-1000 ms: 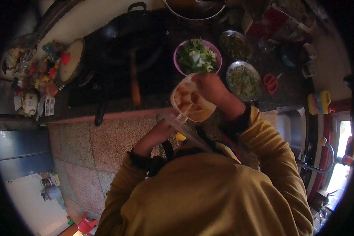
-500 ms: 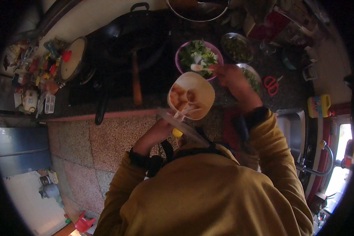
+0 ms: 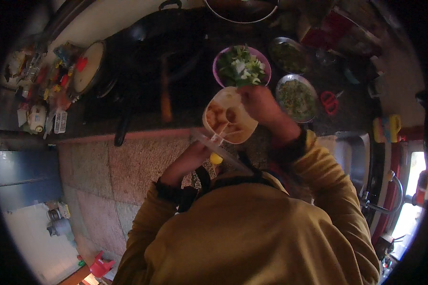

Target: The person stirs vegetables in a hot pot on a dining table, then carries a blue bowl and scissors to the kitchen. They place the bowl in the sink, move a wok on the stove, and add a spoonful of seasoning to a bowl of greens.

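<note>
My left hand (image 3: 193, 156) grips a pale plastic seasoning box (image 3: 247, 130) by its near side. Reddish-brown stuff lies in the box, and its clear lid (image 3: 226, 154) stands open towards me. A yellow piece (image 3: 216, 158) shows by the left fingers. Over the far right part of the box is my right hand (image 3: 262, 107), its fingers closed; the small white spoon it held earlier is hidden beneath it. Just beyond the box, a pink-purple bowl (image 3: 216, 73) holds chopped leafy greens (image 3: 242, 66) with white pieces.
Two metal bowls of greens (image 3: 296, 97) (image 3: 287, 53) stand right of the pink-purple bowl, beside red scissors (image 3: 329, 102). A dark pan with a wooden handle (image 3: 165, 102) is on the left. A sink (image 3: 354, 154) and yellow bottle (image 3: 386, 128) lie to the right.
My right hand has moved left and nearer, from above the greens with the white spoon to the seasoning box. The near metal bowl is now uncovered. My left hand has stayed in place.
</note>
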Available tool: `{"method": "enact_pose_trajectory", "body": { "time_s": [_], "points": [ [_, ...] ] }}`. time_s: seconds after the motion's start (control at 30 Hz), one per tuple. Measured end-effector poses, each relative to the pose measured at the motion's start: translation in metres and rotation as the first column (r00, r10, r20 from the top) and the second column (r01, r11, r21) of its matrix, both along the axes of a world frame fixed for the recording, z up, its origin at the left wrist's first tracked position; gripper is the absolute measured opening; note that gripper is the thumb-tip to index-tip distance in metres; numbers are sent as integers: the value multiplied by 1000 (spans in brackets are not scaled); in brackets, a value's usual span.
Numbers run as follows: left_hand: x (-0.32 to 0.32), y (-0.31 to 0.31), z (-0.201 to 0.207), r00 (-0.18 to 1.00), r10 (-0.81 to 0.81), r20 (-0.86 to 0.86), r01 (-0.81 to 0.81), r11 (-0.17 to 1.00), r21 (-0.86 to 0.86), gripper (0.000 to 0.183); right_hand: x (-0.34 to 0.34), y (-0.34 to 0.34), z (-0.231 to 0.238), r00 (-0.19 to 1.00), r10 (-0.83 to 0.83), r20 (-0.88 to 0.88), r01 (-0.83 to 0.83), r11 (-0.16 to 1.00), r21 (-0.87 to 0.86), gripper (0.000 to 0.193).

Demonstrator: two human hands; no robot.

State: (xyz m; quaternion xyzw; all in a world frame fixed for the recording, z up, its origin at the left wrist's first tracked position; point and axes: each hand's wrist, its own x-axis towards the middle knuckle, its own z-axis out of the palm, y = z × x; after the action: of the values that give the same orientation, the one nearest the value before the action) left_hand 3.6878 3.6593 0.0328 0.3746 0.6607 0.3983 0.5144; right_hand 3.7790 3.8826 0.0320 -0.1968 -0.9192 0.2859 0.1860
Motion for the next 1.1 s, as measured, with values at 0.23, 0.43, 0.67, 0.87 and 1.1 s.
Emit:
{"method": "enact_pose_trajectory", "body": {
  "time_s": [0.23, 0.43, 0.67, 0.87, 1.1],
  "points": [
    [1, 3, -12, 982, 17, 190, -23, 999, 31, 37, -10, 8, -15, 994, 25, 109, 11, 948, -318, 20],
    [-1, 4, -19, 985, 24, 169, -36, 997, 68, 35, 17, 35, -21, 996, 34, -83, -66, 908, -415, 22],
    [3, 3, -13, 986, 114, 122, -123, 990, 67, 34, 30, 76, -14, 989, -29, -143, 0, 980, -201, 23],
    [0, -3, -21, 981, 102, 165, -114, 992, 61, 43, 15, 111, -28, 962, -235, -141, 189, 941, -280, 22],
    [1, -9, -28, 984, 122, 130, -134, 987, 93, 35, 6, 129, -55, 948, -308, -78, 293, 943, -159, 20]
  ]
}}
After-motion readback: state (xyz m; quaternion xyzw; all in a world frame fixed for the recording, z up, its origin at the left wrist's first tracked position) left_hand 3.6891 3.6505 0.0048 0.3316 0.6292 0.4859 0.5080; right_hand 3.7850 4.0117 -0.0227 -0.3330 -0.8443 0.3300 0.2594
